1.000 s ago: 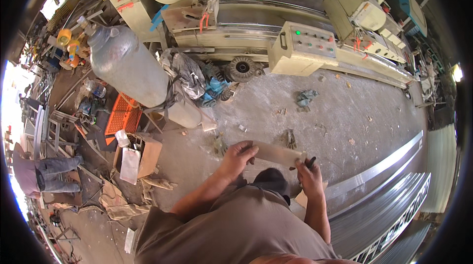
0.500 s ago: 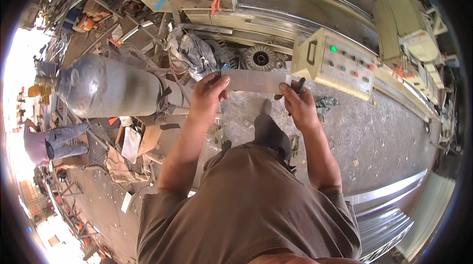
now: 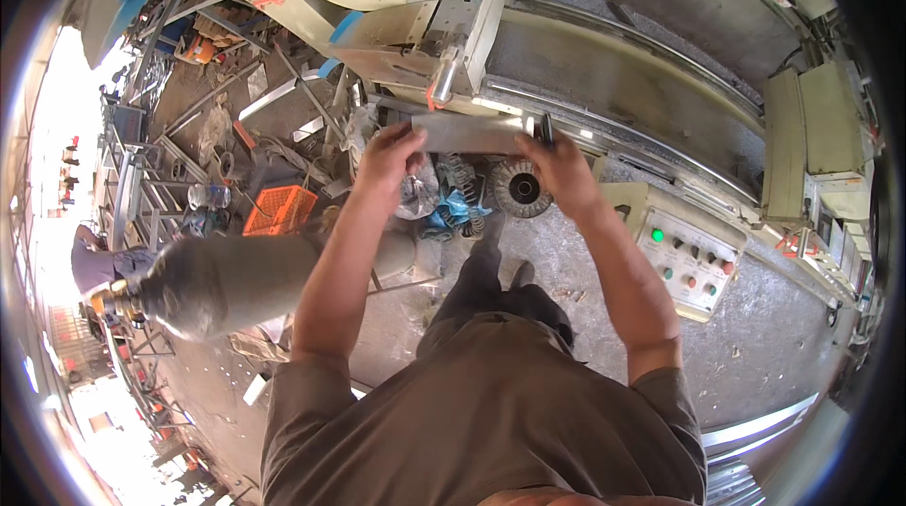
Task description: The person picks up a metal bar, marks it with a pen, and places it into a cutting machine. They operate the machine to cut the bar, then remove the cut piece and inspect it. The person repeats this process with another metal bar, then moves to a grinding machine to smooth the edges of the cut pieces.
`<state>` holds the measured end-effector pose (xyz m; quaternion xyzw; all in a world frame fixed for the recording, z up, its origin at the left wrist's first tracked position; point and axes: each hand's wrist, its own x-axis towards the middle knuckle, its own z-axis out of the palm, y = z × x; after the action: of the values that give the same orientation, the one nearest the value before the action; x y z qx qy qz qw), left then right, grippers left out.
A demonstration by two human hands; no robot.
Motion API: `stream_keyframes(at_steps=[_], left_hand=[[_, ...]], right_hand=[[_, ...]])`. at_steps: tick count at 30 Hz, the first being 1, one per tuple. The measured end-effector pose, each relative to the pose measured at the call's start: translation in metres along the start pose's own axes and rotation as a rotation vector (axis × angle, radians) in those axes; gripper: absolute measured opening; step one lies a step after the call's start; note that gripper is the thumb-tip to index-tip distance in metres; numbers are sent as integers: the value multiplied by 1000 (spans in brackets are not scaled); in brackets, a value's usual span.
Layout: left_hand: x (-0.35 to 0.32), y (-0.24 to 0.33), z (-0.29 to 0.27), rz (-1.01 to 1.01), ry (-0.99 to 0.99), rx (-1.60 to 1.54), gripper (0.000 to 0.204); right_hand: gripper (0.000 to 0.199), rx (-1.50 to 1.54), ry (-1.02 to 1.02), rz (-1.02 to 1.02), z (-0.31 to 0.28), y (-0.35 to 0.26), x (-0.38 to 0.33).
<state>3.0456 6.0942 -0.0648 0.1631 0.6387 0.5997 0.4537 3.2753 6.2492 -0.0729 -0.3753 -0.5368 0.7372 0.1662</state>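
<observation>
Between my two hands I hold a flat, rectangular metal plate (image 3: 467, 134), raised in front of me. The fingers of my left hand (image 3: 387, 161) are closed on its left end. At its right end my right hand (image 3: 559, 168) pinches the plate. A dark, slim marker-like thing (image 3: 546, 128) also sticks up from my right fingers. Beyond the plate stands a large machine with a long metal bed (image 3: 604, 67) and a cylindrical fitting (image 3: 447, 76) near its corner.
A grey gas cylinder (image 3: 245, 284) lies to the left. Past it are an orange crate (image 3: 280, 210) and piled metal scrap. A round finned part (image 3: 514, 204) rests on the floor ahead. On the right is a control box (image 3: 694, 265). Another person (image 3: 109, 262) is at far left.
I have stepped forward, closer to the machine, with the plate still in both hands. The control box and gas cylinder now appear lower in view, and the orange crate has come into sight.
</observation>
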Motion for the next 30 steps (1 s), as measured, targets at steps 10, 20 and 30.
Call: stream_keyframes(at_steps=[10,20,30], left_hand=[[297,43,-49,-155,50,264,24],[486,21,-84,-108,47,382,18],[538,14,-90,-90,62,601,31]], right_hand=[[46,-235,111,80,4,-13,285],[37,-244,240,62,16,15,469],[51,-658,305,47,28,4,508]])
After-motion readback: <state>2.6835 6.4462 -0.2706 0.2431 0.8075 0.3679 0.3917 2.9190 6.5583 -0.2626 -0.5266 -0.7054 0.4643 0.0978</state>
